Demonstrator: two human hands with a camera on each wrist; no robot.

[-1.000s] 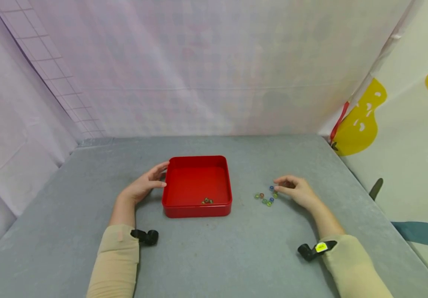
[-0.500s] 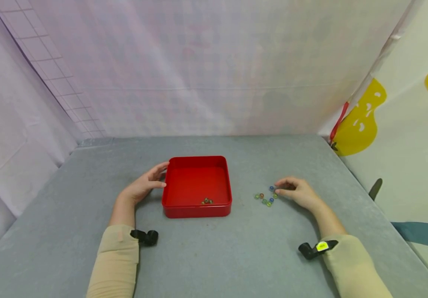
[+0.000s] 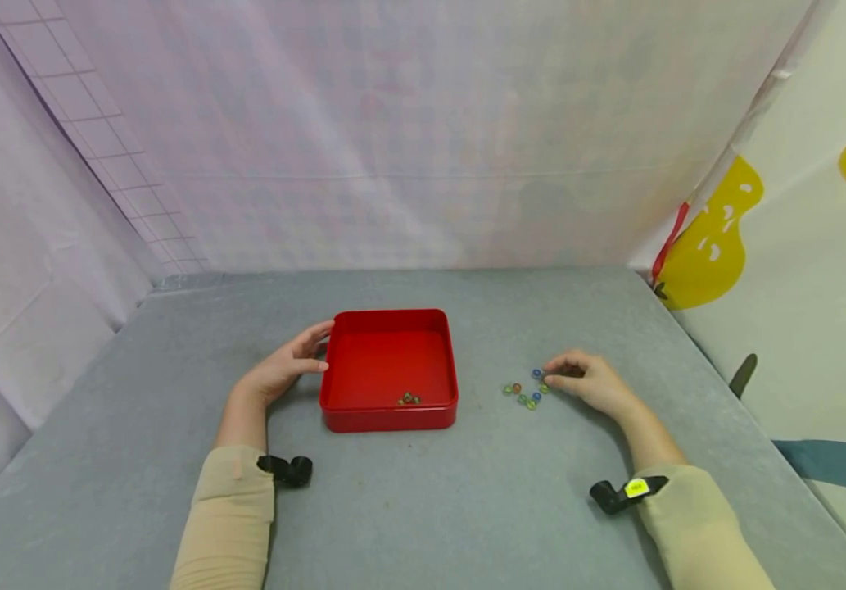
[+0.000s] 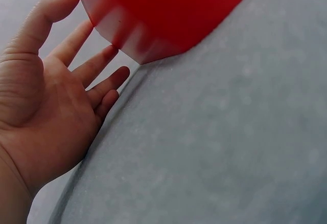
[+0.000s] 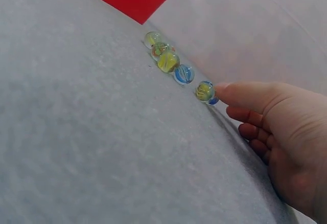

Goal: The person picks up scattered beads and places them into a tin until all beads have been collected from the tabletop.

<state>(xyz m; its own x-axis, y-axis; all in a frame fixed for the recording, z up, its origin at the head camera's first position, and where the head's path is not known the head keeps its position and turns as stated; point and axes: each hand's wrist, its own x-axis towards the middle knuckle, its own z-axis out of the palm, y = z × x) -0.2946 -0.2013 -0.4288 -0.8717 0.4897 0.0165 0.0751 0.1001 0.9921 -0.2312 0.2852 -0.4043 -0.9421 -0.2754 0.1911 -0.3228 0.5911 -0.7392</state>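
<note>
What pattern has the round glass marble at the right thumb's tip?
Yellow streaks in the clear marble, best seen in the right wrist view.

The red box (image 3: pixel 389 419) is open above, so a hand could come straight down; its 4 walls bar entry from the sides. Inside, a few marbles (image 3: pixel 409 398) sit by the box's near wall, leaving most of its floor free. On the box's left, the left hand (image 3: pixel 282 370) touches the side and blocks it. To the box's right runs a bare lane, then loose marbles (image 3: pixel 536 397), then the right hand (image 3: pixel 588 383). Nearer than the box, the tabletop (image 3: pixel 393 516) is free between the 2 forearms (image 3: pixel 227 524). Behind the box, a bare band reaches the hanging cloth (image 3: pixel 393 164), which stops further passage.
</note>
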